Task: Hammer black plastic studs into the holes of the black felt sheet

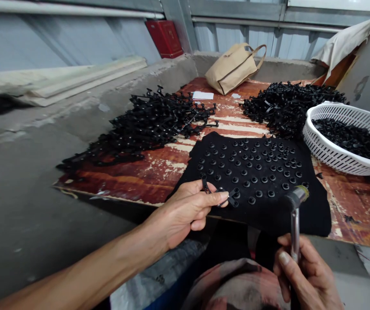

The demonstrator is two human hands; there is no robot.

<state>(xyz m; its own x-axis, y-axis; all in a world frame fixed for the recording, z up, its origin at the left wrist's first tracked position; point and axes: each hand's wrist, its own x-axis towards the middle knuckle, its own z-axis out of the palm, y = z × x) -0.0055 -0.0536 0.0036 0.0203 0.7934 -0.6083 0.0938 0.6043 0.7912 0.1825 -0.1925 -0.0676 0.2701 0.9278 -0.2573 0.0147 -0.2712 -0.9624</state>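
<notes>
My left hand (pixel 191 204) pinches a small black plastic part (pixel 233 197) with round ends, at the near edge of a black cloth (pixel 314 211). Many small round black caps (pixel 246 184) stand spaced over that cloth. My right hand (pixel 304 271) is wrapped around the metal handle of a hammer (pixel 295 224). The hammer's head, dark on one side and yellowish on the other, is raised at the cloth's right part, apart from my left hand.
Black plastic parts lie in a long heap (pixel 146 125) at the left and another heap (pixel 288 107) at the back right. A white basket (pixel 336 157) of small black pieces stands at the right. A beige bag (pixel 228 71) and a red box (pixel 164 38) are at the back.
</notes>
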